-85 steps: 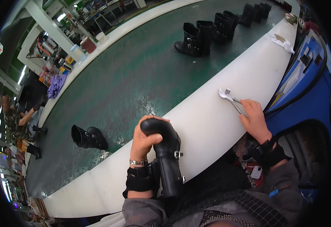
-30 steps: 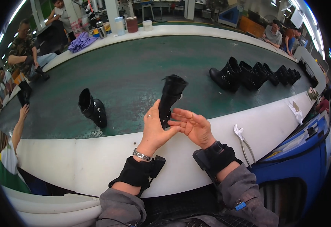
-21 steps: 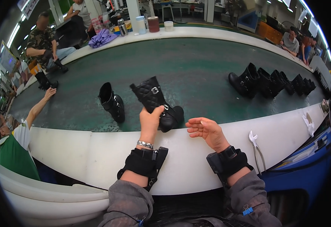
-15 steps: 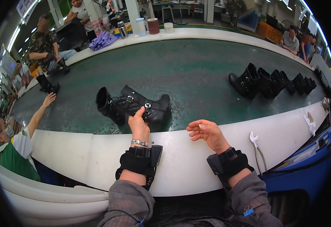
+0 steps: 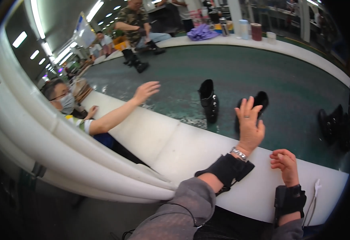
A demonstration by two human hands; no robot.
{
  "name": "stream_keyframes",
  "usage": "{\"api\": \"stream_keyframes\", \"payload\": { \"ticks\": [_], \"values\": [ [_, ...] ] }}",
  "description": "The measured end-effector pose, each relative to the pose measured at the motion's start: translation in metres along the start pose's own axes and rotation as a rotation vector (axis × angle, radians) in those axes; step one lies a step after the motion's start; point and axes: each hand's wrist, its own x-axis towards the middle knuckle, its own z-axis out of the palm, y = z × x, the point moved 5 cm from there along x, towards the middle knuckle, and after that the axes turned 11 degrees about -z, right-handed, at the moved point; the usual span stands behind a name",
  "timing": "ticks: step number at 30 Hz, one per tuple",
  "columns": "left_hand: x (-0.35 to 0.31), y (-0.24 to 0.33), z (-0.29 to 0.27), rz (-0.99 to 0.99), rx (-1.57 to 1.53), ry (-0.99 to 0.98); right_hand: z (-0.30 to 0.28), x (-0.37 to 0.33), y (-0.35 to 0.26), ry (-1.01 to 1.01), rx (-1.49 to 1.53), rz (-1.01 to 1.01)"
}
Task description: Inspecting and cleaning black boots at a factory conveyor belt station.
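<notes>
left hand (image 5: pixel 250 127): raised over the belt edge, fingers spread, palm down, gripping nothing. Sits just in front of the lying boot and covers part of it; contact can't be told.
lying boot (image 5: pixel 259 102): black, on its side on the green belt (image 5: pixel 287 80), at 12 o'clock from the left hand. Shaft end shows above the fingertips. Looks set down flat, not stood up.
upright boot (image 5: pixel 210 101): black, standing on its sole at 10 o'clock from the left hand, just beside the lying one, not touching it.
right hand (image 5: pixel 285 164): resting on the white ledge (image 5: pixel 175 148), fingers curled loosely inward, holding nothing. Parked at 5 o'clock from the left hand.
wrist wraps: black brace on each forearm.
white tool (image 5: pixel 314 192): on the ledge at 4 o'clock from the right hand, within reach, untouched.
co-worker's hand (image 5: pixel 145 91): open, stretched over the belt from 9 o'clock, well apart from both boots.
more boots (image 5: pixel 335 126): dark cluster on the belt at 3 o'clock, near the rim.
far ledge: cups and a purple cloth (image 5: pixel 201 32) at 12 o'clock.
</notes>
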Motion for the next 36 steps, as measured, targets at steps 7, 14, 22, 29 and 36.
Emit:
{"api": "stream_keyframes", "payload": {
  "ticks": [7,14,22,29,36],
  "values": [
    [0.015,-0.038,-0.019,-0.254,-0.079,0.025,0.011,0.007,0.005,-0.040,0.008,-0.003],
    [0.028,-0.053,-0.031,-0.345,-0.239,-0.057,0.007,0.009,0.007,-0.023,-0.040,-0.015],
    [0.036,-0.017,-0.059,-0.087,0.024,0.170,0.001,0.005,0.008,-0.003,-0.019,0.005],
    [0.011,0.002,-0.021,-0.287,-0.526,-0.351,0.003,0.003,0.006,-0.001,-0.040,-0.003],
    [-0.041,-0.036,0.044,-0.569,-0.392,-1.086,0.004,0.005,0.001,0.007,-0.040,-0.030]
  ]
}}
